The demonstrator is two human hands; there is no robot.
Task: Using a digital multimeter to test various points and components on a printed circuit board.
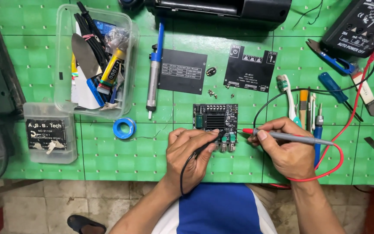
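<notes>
A small black circuit board (215,120) with a finned heat sink and round jacks lies on the green mat (109,151). My left hand (190,154) grips a black test probe (208,143), its tip touching the board's near edge. My right hand (284,149) grips a grey probe with a red tip (282,136), that tip pointing at the board's right near corner. A red lead (338,160) loops from it toward the black multimeter (360,24) at the far right.
Two black cover plates (182,71) (251,71) and loose screws (213,92) lie beyond the board. A desoldering pump (154,69), blue solder spool (124,128), clear bin of tools (94,60), small screwdriver box (48,134), toothbrush (287,93) and screwdrivers (336,91) surround it.
</notes>
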